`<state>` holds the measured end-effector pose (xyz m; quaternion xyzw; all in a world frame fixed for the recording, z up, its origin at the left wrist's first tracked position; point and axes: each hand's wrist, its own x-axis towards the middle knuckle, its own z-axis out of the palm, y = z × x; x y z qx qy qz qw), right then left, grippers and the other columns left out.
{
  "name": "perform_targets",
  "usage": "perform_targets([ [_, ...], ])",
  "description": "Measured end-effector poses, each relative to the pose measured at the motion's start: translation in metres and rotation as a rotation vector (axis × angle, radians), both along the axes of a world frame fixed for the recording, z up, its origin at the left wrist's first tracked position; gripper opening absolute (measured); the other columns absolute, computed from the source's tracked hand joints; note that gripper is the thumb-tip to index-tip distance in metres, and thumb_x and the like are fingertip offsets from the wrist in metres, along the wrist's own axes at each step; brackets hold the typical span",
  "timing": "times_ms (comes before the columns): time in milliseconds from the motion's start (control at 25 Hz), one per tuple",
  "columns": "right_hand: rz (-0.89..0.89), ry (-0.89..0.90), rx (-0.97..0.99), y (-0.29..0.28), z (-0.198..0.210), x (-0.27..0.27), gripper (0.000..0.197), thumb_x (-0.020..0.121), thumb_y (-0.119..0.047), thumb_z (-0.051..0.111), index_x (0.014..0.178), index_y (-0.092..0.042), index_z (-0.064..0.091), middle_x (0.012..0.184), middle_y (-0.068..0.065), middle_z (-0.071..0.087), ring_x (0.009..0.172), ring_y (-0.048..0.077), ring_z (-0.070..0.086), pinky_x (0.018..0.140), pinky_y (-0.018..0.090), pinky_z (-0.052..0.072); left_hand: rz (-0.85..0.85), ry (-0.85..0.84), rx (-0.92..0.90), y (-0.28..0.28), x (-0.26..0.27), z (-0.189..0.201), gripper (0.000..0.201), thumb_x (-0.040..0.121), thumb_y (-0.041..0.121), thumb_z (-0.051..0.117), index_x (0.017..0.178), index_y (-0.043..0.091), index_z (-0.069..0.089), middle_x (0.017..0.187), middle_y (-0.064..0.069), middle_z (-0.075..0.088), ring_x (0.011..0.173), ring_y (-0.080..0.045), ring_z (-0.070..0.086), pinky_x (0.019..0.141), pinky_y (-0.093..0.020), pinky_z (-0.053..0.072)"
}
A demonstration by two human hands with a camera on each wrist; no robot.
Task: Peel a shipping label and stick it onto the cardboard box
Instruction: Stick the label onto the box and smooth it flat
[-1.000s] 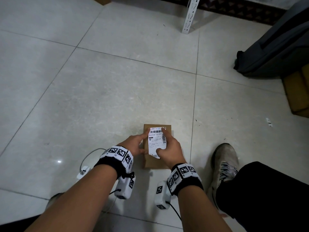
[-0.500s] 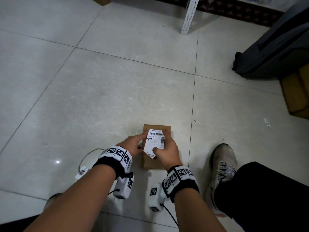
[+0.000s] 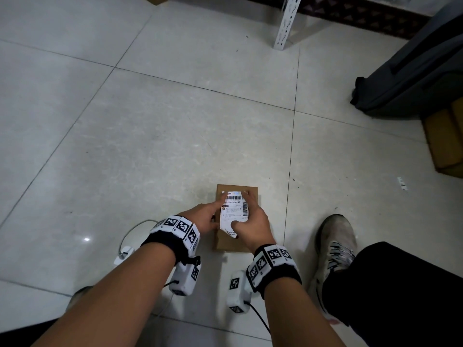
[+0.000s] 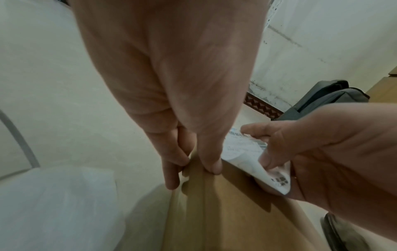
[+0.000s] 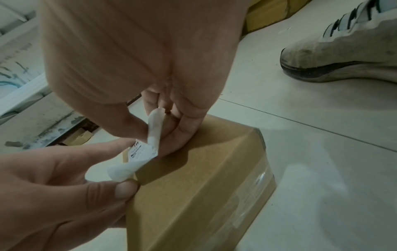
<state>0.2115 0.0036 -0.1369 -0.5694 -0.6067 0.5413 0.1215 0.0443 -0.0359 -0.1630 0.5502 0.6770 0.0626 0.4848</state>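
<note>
A brown cardboard box [image 3: 226,242] [image 4: 225,212] [image 5: 204,186] lies flat on the tiled floor in front of me. A white shipping label [image 3: 234,209] [image 4: 242,152] [image 5: 139,152] with barcodes rests over its top, its near end lifted and curled. My right hand [image 3: 253,226] [image 5: 128,59] pinches that near end between thumb and fingers. My left hand [image 3: 203,219] [image 4: 171,84] grips the box's left edge, thumb on top and fingers down the side. Its index finger reaches to the label's far left corner.
A worn shoe [image 3: 335,246] and a dark trouser leg are right of the box. A dark bag [image 3: 413,78] and stacked cartons [image 3: 446,144] sit at the far right. A white shelf post [image 3: 285,23] stands at the back. A white cable [image 3: 130,229] lies at the left.
The label has come down from a tilt over the box, and its far edge now lies near the box's far end. My left index finger has stretched onto its far corner.
</note>
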Motion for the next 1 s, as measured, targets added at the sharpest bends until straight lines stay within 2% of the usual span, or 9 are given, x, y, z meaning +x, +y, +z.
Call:
perform_targets([
  [120, 0.024, -0.025, 0.019, 0.0, 0.0, 0.001, 0.087, 0.071, 0.001, 0.064, 0.152, -0.023, 0.04, 0.164, -0.014, 0.027, 0.133, 0.011, 0.052, 0.098, 0.02, 0.052, -0.004, 0.008, -0.008, 0.002, -0.001, -0.001, 0.091, 0.095, 0.024, 0.06, 0.155, 0.047, -0.004, 0.138, -0.007, 0.06, 0.115, -0.022, 0.062, 0.102, -0.032, 0.046],
  [280, 0.038, -0.062, 0.042, 0.0, 0.007, 0.001, 0.076, 0.075, 0.001, 0.065, 0.145, -0.022, 0.048, 0.167, -0.003, 0.016, 0.125, 0.016, 0.056, 0.086, 0.006, 0.048, 0.009, 0.01, 0.004, 0.0, -0.001, -0.004, 0.091, 0.095, 0.027, 0.059, 0.153, 0.051, -0.007, 0.131, -0.007, 0.063, 0.109, -0.021, 0.064, 0.1, -0.032, 0.047],
  [400, 0.023, -0.087, 0.017, 0.003, 0.012, 0.002, 0.07, 0.077, 0.0, 0.062, 0.14, -0.027, 0.052, 0.156, 0.024, 0.035, 0.149, 0.034, 0.033, 0.108, 0.029, 0.045, -0.001, 0.03, 0.004, 0.001, 0.0, -0.006, 0.092, 0.095, 0.028, 0.058, 0.151, 0.052, -0.012, 0.133, -0.006, 0.062, 0.109, -0.022, 0.065, 0.102, -0.036, 0.049],
  [480, 0.015, -0.09, 0.012, 0.004, 0.011, 0.003, 0.066, 0.076, 0.002, 0.059, 0.135, -0.029, 0.054, 0.124, 0.012, 0.062, 0.145, 0.034, 0.037, 0.096, 0.023, 0.048, 0.0, 0.041, 0.004, 0.001, 0.001, -0.008, 0.092, 0.096, 0.029, 0.057, 0.152, 0.051, -0.013, 0.134, -0.006, 0.061, 0.11, -0.022, 0.064, 0.102, -0.036, 0.048],
  [560, 0.01, -0.122, 0.033, 0.004, 0.009, 0.004, 0.062, 0.074, 0.002, 0.057, 0.127, -0.031, 0.057, 0.085, -0.008, 0.056, 0.135, 0.03, 0.046, 0.084, 0.018, 0.049, 0.007, 0.038, 0.001, 0.001, 0.001, -0.009, 0.093, 0.096, 0.03, 0.058, 0.15, 0.054, -0.013, 0.131, -0.007, 0.062, 0.109, -0.023, 0.064, 0.102, -0.037, 0.048],
  [600, 0.016, -0.128, 0.045, 0.005, 0.008, 0.003, 0.062, 0.073, 0.0, 0.058, 0.125, -0.032, 0.057, 0.079, -0.011, 0.052, 0.132, 0.03, 0.047, 0.085, 0.02, 0.05, 0.012, 0.042, -0.003, 0.001, 0.001, -0.01, 0.093, 0.095, 0.031, 0.059, 0.15, 0.055, -0.012, 0.132, -0.008, 0.061, 0.111, -0.023, 0.064, 0.103, -0.037, 0.048],
  [760, 0.06, -0.114, 0.048, 0.005, 0.002, 0.005, 0.062, 0.069, -0.006, 0.06, 0.124, -0.035, 0.057, 0.082, -0.017, 0.06, 0.132, 0.029, 0.04, 0.097, 0.03, 0.051, 0.029, 0.032, -0.022, 0.001, 0.0, -0.009, 0.094, 0.094, 0.031, 0.062, 0.151, 0.053, -0.01, 0.14, -0.009, 0.057, 0.119, -0.023, 0.062, 0.105, -0.037, 0.047],
  [880, 0.051, -0.095, 0.075, 0.003, 0.003, 0.007, 0.066, 0.067, -0.013, 0.064, 0.131, -0.03, 0.057, 0.082, -0.02, 0.053, 0.148, 0.028, 0.025, 0.113, 0.038, 0.039, 0.028, 0.038, -0.017, 0.001, -0.001, -0.006, 0.094, 0.094, 0.029, 0.062, 0.151, 0.054, -0.009, 0.136, -0.009, 0.06, 0.114, -0.023, 0.065, 0.103, -0.037, 0.049],
  [1000, 0.039, -0.095, 0.072, -0.001, 0.005, 0.005, 0.059, 0.074, -0.011, 0.071, 0.131, -0.024, 0.06, 0.082, -0.025, 0.042, 0.148, 0.027, 0.03, 0.119, 0.043, 0.031, 0.042, 0.048, -0.012, 0.0, -0.001, -0.006, 0.093, 0.093, 0.029, 0.062, 0.15, 0.057, -0.007, 0.133, -0.007, 0.062, 0.108, -0.021, 0.067, 0.1, -0.036, 0.051],
])
